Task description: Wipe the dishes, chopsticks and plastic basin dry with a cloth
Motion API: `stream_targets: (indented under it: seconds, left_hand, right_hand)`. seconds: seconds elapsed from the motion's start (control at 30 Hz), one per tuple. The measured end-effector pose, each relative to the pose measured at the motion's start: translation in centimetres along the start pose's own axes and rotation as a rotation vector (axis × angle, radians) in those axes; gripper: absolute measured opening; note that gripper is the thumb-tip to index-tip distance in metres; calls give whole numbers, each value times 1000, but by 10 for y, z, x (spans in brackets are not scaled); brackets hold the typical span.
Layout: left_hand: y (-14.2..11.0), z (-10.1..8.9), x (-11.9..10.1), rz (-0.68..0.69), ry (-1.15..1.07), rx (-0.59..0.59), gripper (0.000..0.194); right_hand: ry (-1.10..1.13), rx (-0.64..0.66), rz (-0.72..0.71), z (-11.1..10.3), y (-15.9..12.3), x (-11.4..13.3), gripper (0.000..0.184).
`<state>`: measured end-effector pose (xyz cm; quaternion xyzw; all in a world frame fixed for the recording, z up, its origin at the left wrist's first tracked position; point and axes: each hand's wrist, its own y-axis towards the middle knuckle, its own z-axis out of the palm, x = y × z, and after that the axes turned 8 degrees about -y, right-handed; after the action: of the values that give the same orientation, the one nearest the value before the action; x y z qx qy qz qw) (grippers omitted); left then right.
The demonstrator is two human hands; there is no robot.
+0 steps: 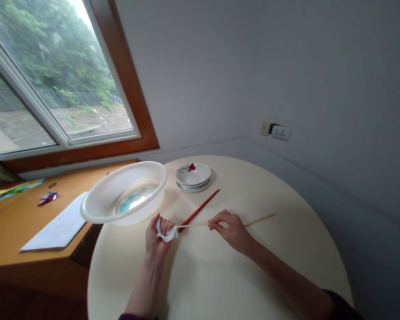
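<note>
My left hand (pixel 159 234) is closed around a white tissue or cloth (pixel 166 232), which wraps one end of a thin pale wooden chopstick (pixel 192 225). Pinched between the thumb and fingers of my right hand (pixel 229 229) is the other part of that chopstick. Beyond my right hand another pale chopstick (pixel 262 218) lies on the table, its near end hidden by the hand. Red chopsticks (pixel 202 207) rest slantwise behind my hands, their lower end close to the tissue.
The round cream table (pixel 253 275) bears a large white plastic basin (pixel 153 212) at left and stacked bowls (pixel 200 174) with a red flower pattern at the back. Left of it stands a wooden desk (pixel 6 240) with white paper (pixel 55 231). Walls and a window surround the corner.
</note>
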<state>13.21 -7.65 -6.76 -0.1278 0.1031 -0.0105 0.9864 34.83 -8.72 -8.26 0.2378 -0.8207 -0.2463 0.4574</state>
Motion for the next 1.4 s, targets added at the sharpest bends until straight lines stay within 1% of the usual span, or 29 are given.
stream_targets:
  seconds: [0.2,0.4,0.53,0.67,0.87,1.0,1.17,1.4]
  left_hand:
    - [1,0,0,10,-8,-18,45]
    - [2,2,-1,45,51,-45,45]
    - [3,2,0,40,82,-38,44]
    - [3,1,1,50,122,-16,43]
    - [2,1,1,72,216,23,39]
    - [0,2,5,69,339,56,39]
    - [0,-2,11,46,494,45,40]
    - [1,-4,10,60,523,35,41]
  right_hand:
    - [37,42,114,-2,2,1,19]
    - [110,21,253,-9,7,-2,20]
    - [202,36,369,-12,8,-6,24]
    - [322,43,445,-13,9,-10,28]
    - [503,25,484,-14,12,-7,30]
    - [528,-7,497,-15,14,-9,30]
    - [562,-45,507,-12,12,-16,32]
    - [649,-3,499,-10,11,-16,33]
